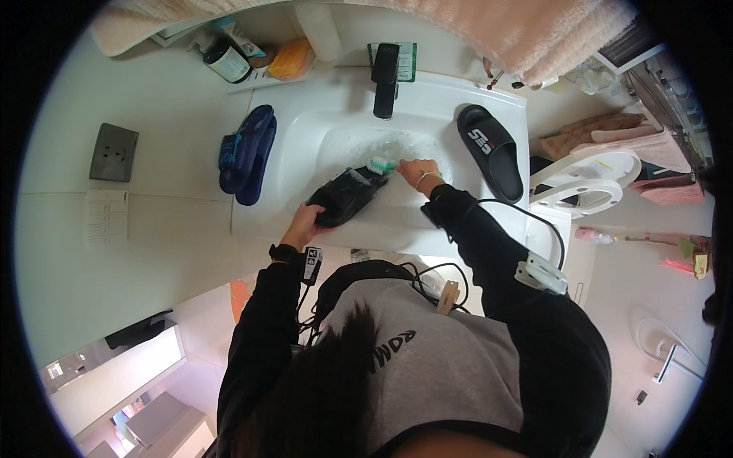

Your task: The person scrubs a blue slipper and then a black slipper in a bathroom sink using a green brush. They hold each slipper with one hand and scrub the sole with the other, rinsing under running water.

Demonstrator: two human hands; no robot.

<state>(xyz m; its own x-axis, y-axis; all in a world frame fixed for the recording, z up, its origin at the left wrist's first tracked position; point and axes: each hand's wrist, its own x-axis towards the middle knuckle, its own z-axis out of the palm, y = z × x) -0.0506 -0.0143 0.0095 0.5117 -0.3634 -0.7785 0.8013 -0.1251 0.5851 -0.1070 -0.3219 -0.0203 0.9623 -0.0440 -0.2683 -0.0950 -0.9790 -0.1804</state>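
My left hand (304, 224) grips one end of a wet black slide sandal (346, 197), tilted over the front of the white sink basin (292, 177). In my right hand (419, 172) is the handle of a scrubbing brush (379, 166) with white bristles and a green body. The bristles touch or lie close against the sandal's far end. Soapy water (395, 146) covers the basin's bottom. Another black slide sandal (491, 151) lies on the sink's right rim. A pair of dark blue slippers (249, 154) rests on the left rim.
A black faucet (386, 80) stands at the basin's back, with a green-edged packet (407, 62) behind it. At the back left are a dark pump bottle (226, 60) and an orange-yellow sponge (291, 58). The toilet's raised seat (578, 197) is at the right. Cables hang by both arms.
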